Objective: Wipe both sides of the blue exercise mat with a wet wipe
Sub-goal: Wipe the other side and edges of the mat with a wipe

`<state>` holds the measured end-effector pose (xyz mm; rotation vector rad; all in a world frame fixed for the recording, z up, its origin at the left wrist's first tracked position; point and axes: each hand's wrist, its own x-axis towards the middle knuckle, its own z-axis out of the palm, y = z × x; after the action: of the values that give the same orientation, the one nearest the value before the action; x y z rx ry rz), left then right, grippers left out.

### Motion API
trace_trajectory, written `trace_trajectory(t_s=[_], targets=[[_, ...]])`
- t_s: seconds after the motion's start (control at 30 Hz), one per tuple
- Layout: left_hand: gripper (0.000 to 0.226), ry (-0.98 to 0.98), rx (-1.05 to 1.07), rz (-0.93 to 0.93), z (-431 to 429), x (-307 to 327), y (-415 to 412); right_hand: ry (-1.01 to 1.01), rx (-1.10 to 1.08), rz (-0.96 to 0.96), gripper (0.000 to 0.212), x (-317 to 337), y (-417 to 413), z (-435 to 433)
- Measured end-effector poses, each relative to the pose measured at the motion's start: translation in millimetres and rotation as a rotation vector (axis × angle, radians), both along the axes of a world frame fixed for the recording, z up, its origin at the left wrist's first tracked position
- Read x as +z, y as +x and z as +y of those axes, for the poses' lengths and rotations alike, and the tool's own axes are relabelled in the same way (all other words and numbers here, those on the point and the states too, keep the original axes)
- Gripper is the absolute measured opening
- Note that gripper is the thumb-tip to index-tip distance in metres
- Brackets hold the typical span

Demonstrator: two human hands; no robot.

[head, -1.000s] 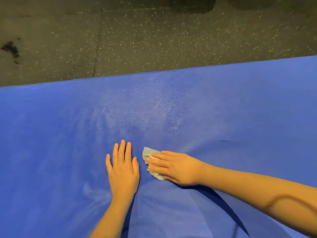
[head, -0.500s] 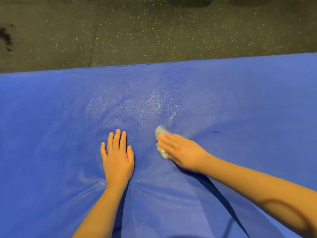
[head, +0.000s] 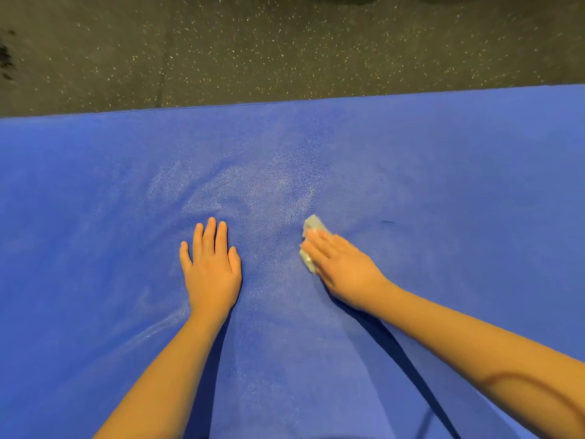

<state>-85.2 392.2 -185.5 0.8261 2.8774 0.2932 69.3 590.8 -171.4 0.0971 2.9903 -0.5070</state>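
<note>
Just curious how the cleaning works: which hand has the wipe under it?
The right hand: its straight fingers press the pale wet wipe onto the blue mat. The left hand lies flat on bare mat, holding nothing.

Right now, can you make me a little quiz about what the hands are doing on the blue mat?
1. True or false: the left hand lies flat on the blue mat.
2. Which one presses the wet wipe onto the mat? A) left hand B) right hand
3. Fill in: beyond the mat's far edge lies the dark speckled ____.

Key: 1 true; 2 B; 3 floor.
</note>
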Motion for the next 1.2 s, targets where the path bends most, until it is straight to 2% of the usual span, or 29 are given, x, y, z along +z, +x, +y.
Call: trace_trajectory(t_s=[0.03, 0.1, 0.23, 0.33, 0.47, 0.53, 0.6, 0.7, 0.77, 0.83, 0.9, 1.0, 1.07, 1.13, 1.2], targets=[[0.054, 0.002, -0.004, 0.002, -0.1, -0.2, -0.1, 0.046, -0.044, -0.017, 0.036, -2.7, -0.3, 1.1], [0.049, 0.006, -0.007, 0.007, 0.6, 0.1, -0.1, 0.048, 0.031, 0.006, 0.035, 0.3, 8.3, -12.6], [0.048, -0.020, -0.017, 0.000, 3.7, 5.7, 2.1, -0.187, 0.289, 0.007, 0.039, 28.2, 42.4, -59.1], [0.053, -0.134, -0.050, -0.082, 7.1, 16.2, 4.6, -0.174, 0.209, -0.075, 0.030, 29.5, 37.5, -46.8], [0.069, -0.297, -0.224, -0.161, -0.2, 36.9, 29.1, 0.018, -0.070, -0.012, 0.037, 19.4, 34.7, -27.9], [0.090, -0.338, -0.335, -0.210, -12.1, 44.3, 47.2, -0.012, -0.004, 0.019, 0.027, 23.5, 46.3, -44.7], [0.096, -0.326, -0.382, -0.218, -23.2, 41.0, 58.5, -0.165, 0.160, 0.009, 0.024, 33.1, 60.8, -66.1], [0.087, -0.220, -0.348, -0.194, -26.7, 33.3, 61.0, -0.283, 0.277, -0.038, 0.027, 52.5, 76.7, -76.5], [0.087, -0.217, -0.349, -0.197, -25.2, 30.3, 60.9, -0.256, 0.160, -0.081, 0.025, 50.4, 78.6, -65.8], [0.089, -0.225, -0.355, -0.201, -24.9, 33.1, 63.5, -0.149, 0.004, -0.070, 0.035, 43.3, 75.8, -56.3], [0.091, -0.245, -0.354, -0.190, -23.9, 35.7, 63.5, -0.148, -0.044, -0.068, 0.039, 41.1, 74.3, -62.3], [0.077, -0.343, -0.354, -0.185, -21.5, 42.6, 63.7, -0.310, 0.164, -0.041, 0.038, 53.7, 87.4, -90.8], [0.068, -0.429, -0.370, -0.168, -18.9, 50.0, 66.3, -0.337, 0.276, -0.062, 0.034, 65.0, 102.5, -96.8], [0.067, -0.505, -0.428, -0.203, -19.1, 63.9, 72.4, -0.291, 0.218, -0.075, 0.027, 63.9, 114.0, -85.9], [0.067, -0.583, -0.551, -0.281, -25.9, 81.8, 82.2, -0.171, 0.077, -0.078, 0.033, 63.0, 118.3, -75.7]])
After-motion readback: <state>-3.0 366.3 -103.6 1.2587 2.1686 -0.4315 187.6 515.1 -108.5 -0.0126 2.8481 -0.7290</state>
